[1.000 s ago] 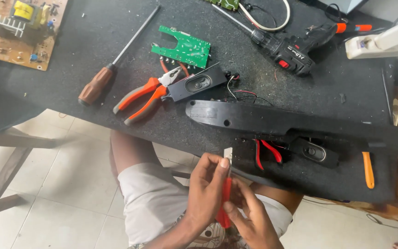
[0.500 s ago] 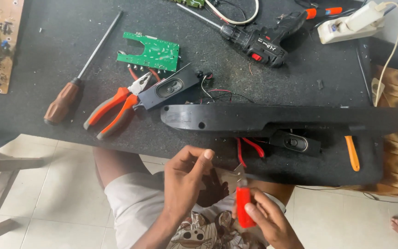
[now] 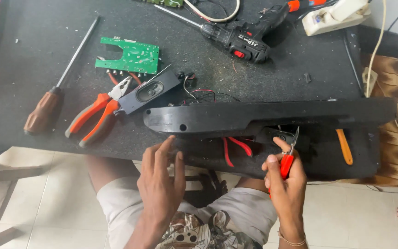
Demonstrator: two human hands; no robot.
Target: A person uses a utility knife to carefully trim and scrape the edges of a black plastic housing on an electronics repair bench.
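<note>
Both hands have risen — right hand [image 3: 285,177] grips red-handled cutters [image 3: 287,159]; left hand [image 3: 162,180] open, fingertips at black housing [image 3: 263,116].

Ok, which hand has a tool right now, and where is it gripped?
The right hand holds small red-handled cutters by the handles, jaws pointing up toward the long black housing. The left hand holds nothing.

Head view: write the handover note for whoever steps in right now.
Left hand: open, empty, fingers spread at the table edge just below the long black housing.
Right hand: grips red-handled cutters, tip raised toward the small speaker under the housing.
Done: another speaker and the green circuit board lie loose on the table.
Left: red wires and that small speaker are not yet out.
</note>
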